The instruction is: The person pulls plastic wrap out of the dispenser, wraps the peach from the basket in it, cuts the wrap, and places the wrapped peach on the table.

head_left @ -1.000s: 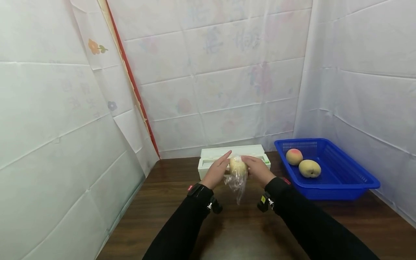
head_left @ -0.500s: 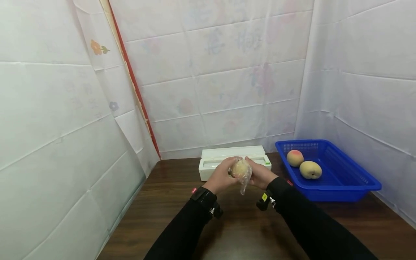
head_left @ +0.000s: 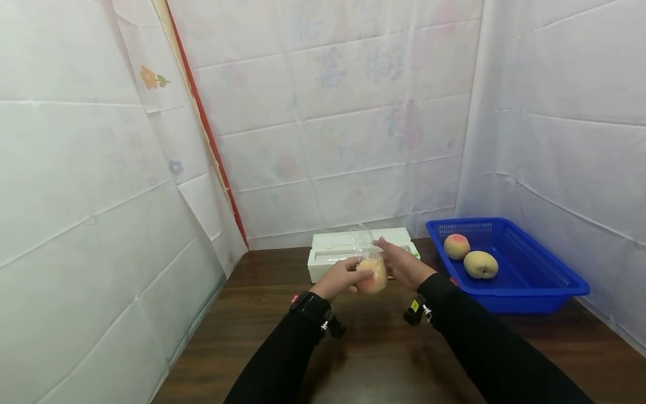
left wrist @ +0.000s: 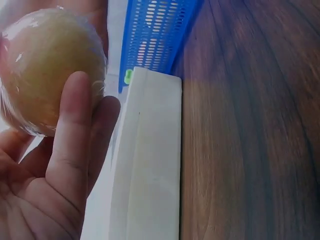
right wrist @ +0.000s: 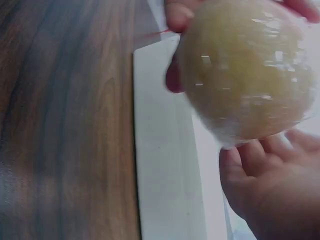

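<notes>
Right now the peach (head_left: 372,279), skinned in cling film (head_left: 364,241), sits in the air between both hands, just in front of the white dispenser (head_left: 333,255) at the back of the counter (head_left: 383,359). The left hand (head_left: 340,276) cups it, fingers curled round its side; the right hand (head_left: 401,264) lies against the other side, and a loose tuft of film stands up above the fruit. To my eye the wrapping step is near its end: the tuft looks in need of smoothing down onto the fruit. Off to the right, well apart, a blue basket (head_left: 545,280) holds two bare peaches (head_left: 456,245).
</notes>
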Action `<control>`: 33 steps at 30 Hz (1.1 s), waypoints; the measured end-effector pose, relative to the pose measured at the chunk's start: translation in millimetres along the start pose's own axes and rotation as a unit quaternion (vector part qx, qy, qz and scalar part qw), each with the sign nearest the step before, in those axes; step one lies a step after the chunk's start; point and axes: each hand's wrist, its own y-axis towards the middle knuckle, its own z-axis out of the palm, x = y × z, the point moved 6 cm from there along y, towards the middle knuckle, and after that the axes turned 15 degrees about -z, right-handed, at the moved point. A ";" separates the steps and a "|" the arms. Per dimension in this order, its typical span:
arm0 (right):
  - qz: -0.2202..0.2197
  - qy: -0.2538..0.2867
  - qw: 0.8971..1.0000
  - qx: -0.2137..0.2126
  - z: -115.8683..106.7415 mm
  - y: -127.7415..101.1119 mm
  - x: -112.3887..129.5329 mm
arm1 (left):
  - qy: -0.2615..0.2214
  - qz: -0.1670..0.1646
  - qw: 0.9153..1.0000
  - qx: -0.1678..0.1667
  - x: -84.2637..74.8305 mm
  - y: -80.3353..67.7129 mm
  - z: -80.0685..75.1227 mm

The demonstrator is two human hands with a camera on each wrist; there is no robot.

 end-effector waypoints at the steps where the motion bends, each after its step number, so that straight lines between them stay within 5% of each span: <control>1: -0.008 -0.011 1.000 0.020 1.7 0.6 1.6 | 0.003 0.002 1.000 0.005 0.6 0.3 0.7; 6: -0.041 -0.083 0.995 0.041 3.0 1.7 8.2 | 0.031 0.017 0.999 0.024 -2.1 -0.1 5.2; 15: -0.100 -0.162 0.980 -0.065 -6.5 3.4 25.1 | 0.072 0.014 0.997 0.019 -1.0 0.7 9.3; 23: -0.141 -0.225 0.962 -0.062 11.2 -1.2 40.1 | -0.039 -0.003 0.999 -0.012 -1.6 -0.6 0.0; 26: -0.172 -0.264 0.948 -0.041 20.8 -4.8 46.2 | -0.097 -0.011 0.995 -0.003 -1.9 -0.2 -3.9; 33: -0.259 -0.360 0.896 0.024 34.1 -11.2 49.3 | -0.155 -0.036 0.987 -0.004 5.5 4.8 -13.2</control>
